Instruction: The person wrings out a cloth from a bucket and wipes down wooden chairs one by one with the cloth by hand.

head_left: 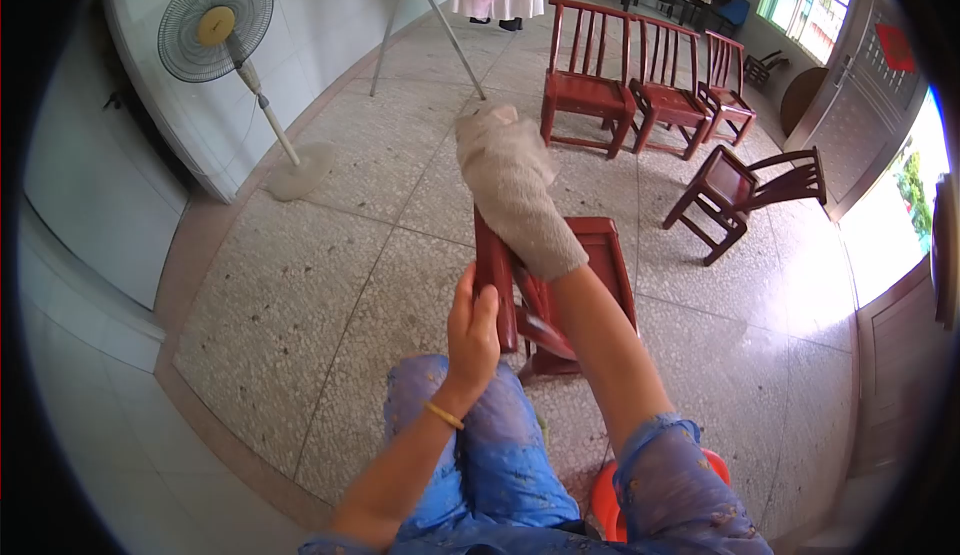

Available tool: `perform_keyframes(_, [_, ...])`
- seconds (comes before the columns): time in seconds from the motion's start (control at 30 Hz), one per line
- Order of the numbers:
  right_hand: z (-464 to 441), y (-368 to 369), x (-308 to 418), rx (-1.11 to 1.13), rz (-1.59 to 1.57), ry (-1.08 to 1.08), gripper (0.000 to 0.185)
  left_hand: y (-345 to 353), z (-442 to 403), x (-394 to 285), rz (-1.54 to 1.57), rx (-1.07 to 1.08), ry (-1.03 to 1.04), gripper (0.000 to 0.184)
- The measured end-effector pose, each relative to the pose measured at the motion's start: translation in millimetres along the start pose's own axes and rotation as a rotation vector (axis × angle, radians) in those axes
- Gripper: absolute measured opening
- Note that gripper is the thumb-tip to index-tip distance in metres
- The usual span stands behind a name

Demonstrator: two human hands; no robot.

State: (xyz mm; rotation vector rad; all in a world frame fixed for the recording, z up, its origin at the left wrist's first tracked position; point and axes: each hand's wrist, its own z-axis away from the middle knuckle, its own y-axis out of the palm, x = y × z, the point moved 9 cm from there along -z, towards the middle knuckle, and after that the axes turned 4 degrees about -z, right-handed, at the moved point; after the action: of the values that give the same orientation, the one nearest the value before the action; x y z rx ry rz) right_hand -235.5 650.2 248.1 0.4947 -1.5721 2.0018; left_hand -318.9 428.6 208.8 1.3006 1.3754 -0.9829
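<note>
A dark red wooden chair point(603, 245) stands tilted just in front of my knees, its back towards me. My left hand point(472, 333), with a yellow band on the wrist, is closed around the near end of its top rail. A beige knitted cloth mitt point(520, 200) covers my right hand point(505, 160), which wraps over the far end of the same rail. The cloth hides most of its fingers. Below the rail, part of the chair's back and seat shows between my arms.
Three matching red chairs point(590, 95) stand in a row ahead, and another chair point(735, 187) is at the right. A standing fan point(215, 25) is on the left. Beside my right leg is a red bucket point(606, 500). A metal rack point(440, 20) with clothes stands behind.
</note>
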Motion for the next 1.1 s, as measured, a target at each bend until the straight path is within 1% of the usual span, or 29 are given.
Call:
perform_keyframes(0.03, [24.7, 19.6, -24.5, -0.034, -0.173, -0.163, 0.030, -1.0, -1.3, 5.5, 0.042, -0.014, -0.024, 0.044])
perform_keyframes(0.07, [55.5, 40.2, -51.6, -0.067, -0.346, -0.327, 0.033, -2.3, -3.5, 5.9, 0.003, -0.045, 0.041, 0.042])
perform_keyframes(0.1, [80.8, 54.7, -72.3, -0.099, -0.519, -0.492, 0.035, -2.1, -2.8, 5.7, 0.004, -0.044, 0.041, 0.042])
perform_keyframes(0.13, [110.8, 74.0, -92.0, -0.130, -0.691, -0.658, 0.038, -2.3, -2.2, 11.8, 0.081, -0.038, -0.046, 0.039])
perform_keyframes(0.17, [117.3, 73.1, -98.8, -0.162, -0.864, -0.826, 0.041, -1.4, -1.4, 17.2, 0.159, -0.033, -0.132, 0.037])
perform_keyframes(0.2, [118.7, 93.6, -114.0, -0.162, -0.864, -0.828, 0.041, -1.4, -1.1, 4.7, 0.126, -0.075, -0.021, 0.036])
perform_keyframes(0.27, [119.3, 125.1, -130.5, -0.264, -0.502, -0.778, 0.048, -2.2, 2.5, 3.0, 0.071, -0.094, 0.012, 0.036])
perform_keyframes(0.3, [127.2, 118.1, -120.9, -0.265, -0.505, -0.782, 0.048, -4.0, 2.4, 1.4, 0.018, -0.111, 0.044, 0.035])
perform_keyframes(0.33, [133.8, 109.4, -112.0, -0.276, -0.428, -0.794, 0.046, -5.1, 1.4, 2.4, 0.018, -0.111, 0.052, 0.035])
perform_keyframes(0.37, [147.7, 103.6, -109.6, -0.286, -0.349, -0.804, 0.045, -5.9, 0.9, 9.2, 0.066, -0.113, 0.014, 0.036])
perform_keyframes(0.4, [148.4, 93.0, -95.7, -0.294, -0.270, -0.811, 0.043, -6.4, 0.8, 16.7, 0.113, -0.116, -0.029, 0.036])
perform_keyframes(0.43, [145.3, 81.0, -80.8, -0.299, -0.193, -0.815, 0.042, -6.9, 1.3, 16.0, 0.113, -0.118, -0.028, 0.036])
perform_keyframes(0.53, [127.6, 39.8, -44.7, -0.311, 0.031, -0.814, 0.039, -5.0, 4.2, 15.7, 0.023, -0.085, -0.038, 0.038])
perform_keyframes(0.57, [126.7, 37.1, -33.8, -0.316, 0.105, -0.808, 0.038, -5.7, 3.7, 16.3, 0.003, -0.106, 0.018, 0.039])
perform_keyframes(0.6, [112.6, 24.5, -14.8, -0.314, 0.103, -0.801, 0.038, -7.7, 2.3, 14.5, -0.015, -0.127, 0.073, 0.041])
perform_keyframes(0.67, [46.2, 18.2, 0.2, -0.181, 0.398, -0.391, 0.029, -8.8, 3.0, 12.2, -0.026, -0.093, 0.056, 0.042])
perform_keyframes(0.7, [24.3, 14.8, 8.0, -0.179, 0.400, -0.385, 0.029, -8.1, 3.6, 8.6, -0.037, -0.063, 0.047, 0.043])
perform_keyframes(0.77, [-5.5, 8.9, 29.8, -0.288, 0.571, -0.520, 0.016, -9.5, 4.3, 8.2, -0.030, -0.071, 0.040, 0.044])
perform_keyframes(0.8, [-8.5, 3.1, 34.7, -0.292, 0.571, -0.516, 0.016, -10.0, 4.0, 8.1, -0.026, -0.083, 0.036, 0.044])
perform_keyframes(0.83, [3.9, -10.7, 51.9, -0.396, 0.649, -0.601, 0.011, -9.5, 3.7, 5.9, -0.025, -0.078, 0.036, 0.044])
perform_keyframes(0.87, [14.0, -18.9, 64.0, -0.501, 0.728, -0.685, 0.008, -8.3, 4.1, 7.2, 0.055, -0.069, -0.003, 0.045])
perform_keyframes(0.9, [9.2, -17.6, 61.6, -0.503, 0.728, -0.681, 0.008, -6.0, 4.1, 10.0, 0.135, -0.061, -0.041, 0.045])
perform_keyframes(1.03, [-1.0, -9.8, 41.9, -0.536, 0.409, -0.652, 0.013, -0.2, 11.1, 3.3, 0.132, -0.056, -0.002, 0.045])
perform_keyframes(1.1, [3.1, -4.5, 26.8, -0.550, 0.250, -0.628, 0.017, -5.0, 14.2, 16.0, 0.185, -0.106, -0.025, 0.042])
